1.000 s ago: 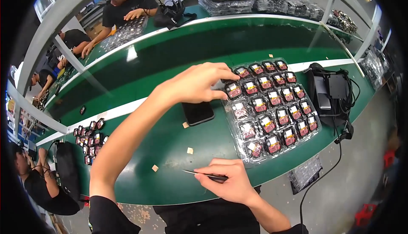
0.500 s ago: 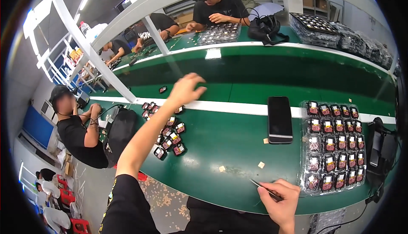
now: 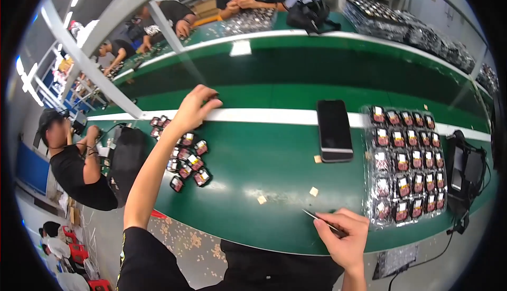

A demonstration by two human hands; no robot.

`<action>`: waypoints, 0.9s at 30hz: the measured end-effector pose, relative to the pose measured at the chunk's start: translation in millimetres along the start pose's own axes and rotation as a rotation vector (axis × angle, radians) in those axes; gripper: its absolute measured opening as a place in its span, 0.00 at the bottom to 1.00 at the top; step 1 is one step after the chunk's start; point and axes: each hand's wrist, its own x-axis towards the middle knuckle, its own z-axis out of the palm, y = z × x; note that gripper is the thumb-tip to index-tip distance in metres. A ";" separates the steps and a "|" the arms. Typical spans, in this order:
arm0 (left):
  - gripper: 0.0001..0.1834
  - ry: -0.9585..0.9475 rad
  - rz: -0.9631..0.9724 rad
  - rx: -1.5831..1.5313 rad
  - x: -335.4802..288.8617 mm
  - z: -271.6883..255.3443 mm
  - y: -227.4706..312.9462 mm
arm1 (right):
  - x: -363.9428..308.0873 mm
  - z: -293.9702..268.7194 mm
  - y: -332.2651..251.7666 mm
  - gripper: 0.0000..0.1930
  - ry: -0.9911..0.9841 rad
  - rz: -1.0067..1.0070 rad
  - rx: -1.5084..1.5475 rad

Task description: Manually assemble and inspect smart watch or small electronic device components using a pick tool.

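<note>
Right hand (image 3: 346, 239) grasps tweezers (image 3: 311, 214); left hand (image 3: 194, 109), grip cannot be determined. Black cases (image 3: 202, 177) appear light, rigid: hold edges.

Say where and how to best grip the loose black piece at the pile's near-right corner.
The black piece is probably best pinched by its dark side edges, from above and the right: it is squarish, with green table showing along its right, while a neighbouring piece crowds its far side.
</note>
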 end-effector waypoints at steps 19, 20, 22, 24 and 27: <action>0.43 -0.308 0.378 -0.316 -73.7 57.5 179.8 | 2.6 -0.3 2.9 0.11 0.003 -0.031 -0.089; 0.40 -0.289 0.358 -0.336 -73.2 56.7 181.3 | 3.5 -0.2 2.1 0.11 0.000 -0.027 -0.094; 0.37 -0.308 0.349 -0.338 -71.9 56.5 179.5 | 4.5 -0.4 3.1 0.11 0.001 -0.026 -0.102; 0.36 -0.331 0.344 -0.349 -71.2 56.6 176.4 | 4.7 0.8 3.8 0.11 0.013 -0.043 -0.107; 0.34 -0.343 0.305 -0.348 -74.1 54.8 177.8 | 6.0 1.0 5.9 0.11 0.014 -0.063 -0.114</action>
